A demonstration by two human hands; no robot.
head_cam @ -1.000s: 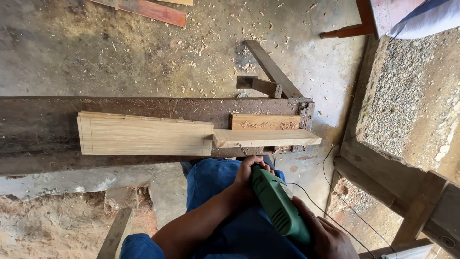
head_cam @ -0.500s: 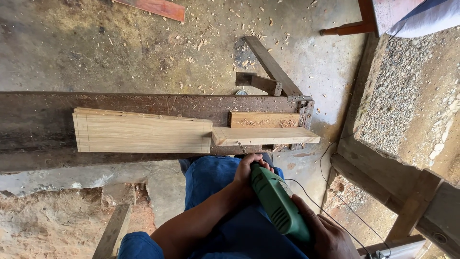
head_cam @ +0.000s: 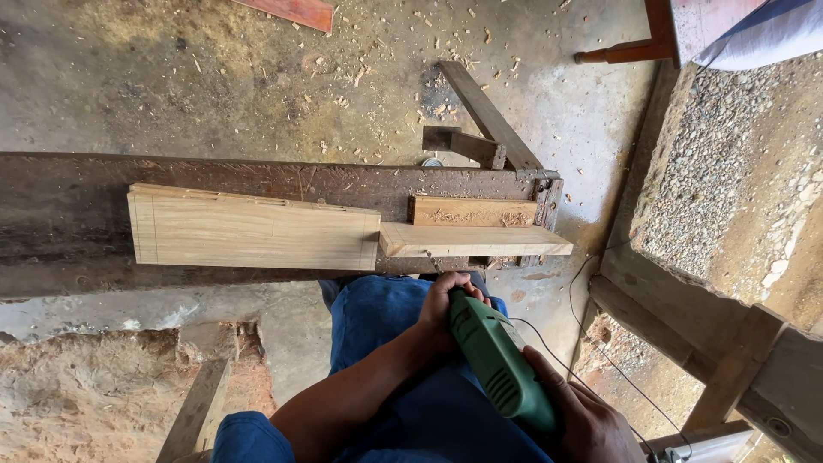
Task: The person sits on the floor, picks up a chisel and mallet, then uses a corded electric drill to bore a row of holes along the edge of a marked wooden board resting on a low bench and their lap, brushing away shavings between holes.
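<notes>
We grip the green drill (head_cam: 499,364) w/ both hands: left hand (head_cam: 447,307) wrapped round its front, right hand (head_cam: 583,420) closed on the rear, steadying it just below the bench's (head_cam: 69,214) near edge, by the pale board's (head_cam: 253,230) narrow end.

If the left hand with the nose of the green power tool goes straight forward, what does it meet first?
Probably the near edge of the narrow pale wooden plank on the dark wooden bench; the left hand points at it, though depth is unclear.
</notes>
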